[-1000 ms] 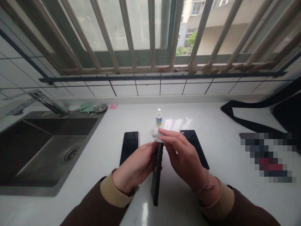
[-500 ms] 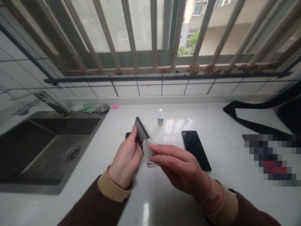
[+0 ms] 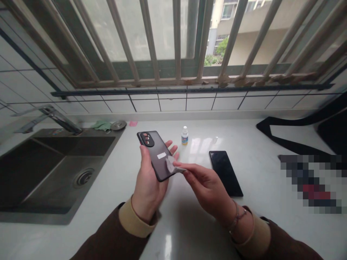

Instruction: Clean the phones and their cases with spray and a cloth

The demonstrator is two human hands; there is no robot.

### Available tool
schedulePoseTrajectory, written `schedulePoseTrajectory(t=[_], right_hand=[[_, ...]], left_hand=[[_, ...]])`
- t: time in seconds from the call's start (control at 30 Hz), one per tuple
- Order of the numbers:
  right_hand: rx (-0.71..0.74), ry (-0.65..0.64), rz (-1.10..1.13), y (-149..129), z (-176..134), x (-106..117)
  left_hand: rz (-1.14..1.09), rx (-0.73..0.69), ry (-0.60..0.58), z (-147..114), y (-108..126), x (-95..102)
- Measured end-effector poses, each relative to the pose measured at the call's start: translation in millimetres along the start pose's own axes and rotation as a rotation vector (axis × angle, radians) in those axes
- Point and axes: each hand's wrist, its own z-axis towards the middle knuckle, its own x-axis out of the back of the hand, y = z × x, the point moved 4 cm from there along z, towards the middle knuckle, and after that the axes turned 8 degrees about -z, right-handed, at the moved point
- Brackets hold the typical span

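My left hand (image 3: 148, 184) holds a dark phone (image 3: 155, 155) above the white counter, its back with the camera block turned up toward me. A small white sticker sits on that back. My right hand (image 3: 203, 180) pinches a small white wipe (image 3: 170, 165) and presses it against the lower part of the phone's back. A second black phone (image 3: 226, 172) lies flat, screen up, to the right of my hands. A little white dropper bottle (image 3: 184, 135) stands upright just beyond the held phone. The phone that lay at the left is hidden behind my left hand.
A steel sink (image 3: 51, 169) with a tap (image 3: 55, 117) fills the left side. A green cloth (image 3: 102, 125) and a drain stopper (image 3: 118, 125) lie at its back corner. A black bag strap (image 3: 282, 139) lies at the right. A barred window rises behind the tiled wall.
My left hand has turned the phone from edge-on to its back facing up and lifted it. My right hand with the wipe has shifted onto the phone's back.
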Motion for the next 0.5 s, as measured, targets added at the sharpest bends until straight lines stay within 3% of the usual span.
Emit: schedulePoseTrajectory(t=[0.13,0.23,0.33,0.5], right_hand=[[0.185,-0.188,-0.112,-14,-5,-5],[0.12,-0.261,-0.045,-18,-7,-6],[-0.066,-0.106,0.041,-9,-4,3],[-0.198,0.364,-0.073,12,2,39]], left_hand=[[0.0,-0.043,0.109,5,5,6.2],[0.008,-0.081,0.156,8,10,7.9],[-0.007,-0.027,0.119,8,10,6.5],[0.028,0.211,-0.051,2,0,1.0]])
